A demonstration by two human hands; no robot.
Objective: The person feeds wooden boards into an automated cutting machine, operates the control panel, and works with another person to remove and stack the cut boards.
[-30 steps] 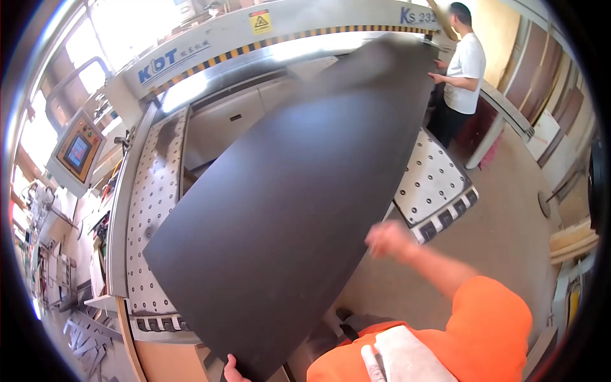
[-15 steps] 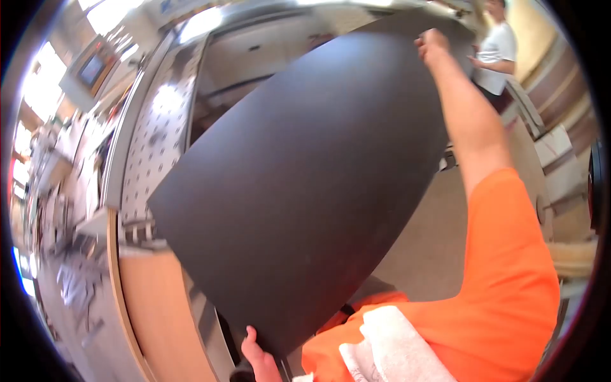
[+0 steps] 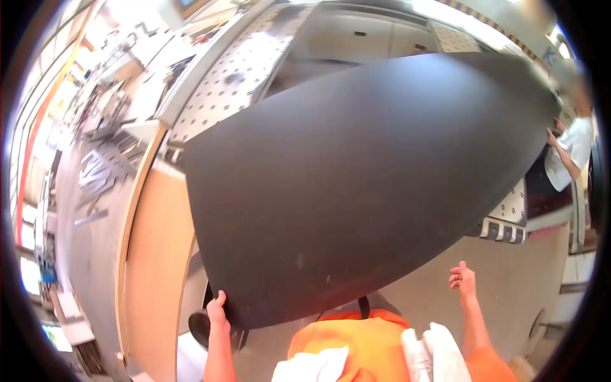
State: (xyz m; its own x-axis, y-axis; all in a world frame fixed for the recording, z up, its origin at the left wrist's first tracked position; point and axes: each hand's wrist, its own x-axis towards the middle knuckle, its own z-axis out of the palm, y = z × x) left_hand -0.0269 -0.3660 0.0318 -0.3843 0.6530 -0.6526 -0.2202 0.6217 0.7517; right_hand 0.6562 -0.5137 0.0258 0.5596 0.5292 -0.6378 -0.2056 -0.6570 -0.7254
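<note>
A large dark panel [image 3: 363, 184] spans the middle of the view, its near left corner close to my body. My left hand [image 3: 217, 311] grips that corner, thumb on top and the other fingers hidden beneath. To the right of the panel's near edge, my right hand [image 3: 463, 279] hangs in the air with its fingers curled, not touching the panel. Whether anything is inside those fingers is too small to tell. A co-worker in a white shirt [image 3: 576, 149] stands at the far right, hands at the panel's far end.
Perforated machine tables [image 3: 235, 76] show beyond the panel on the left and under its right side [image 3: 511, 207]. A light wooden board [image 3: 159, 235] stands at left. Grey offcuts [image 3: 98, 175] lie on the floor farther left. A striped machine beam [image 3: 490, 32] crosses the top right.
The view has swung left, and the panel now lies more crosswise. My right hand swept up over the panel, then came back down beside its near edge. My left hand stays at the corner.
</note>
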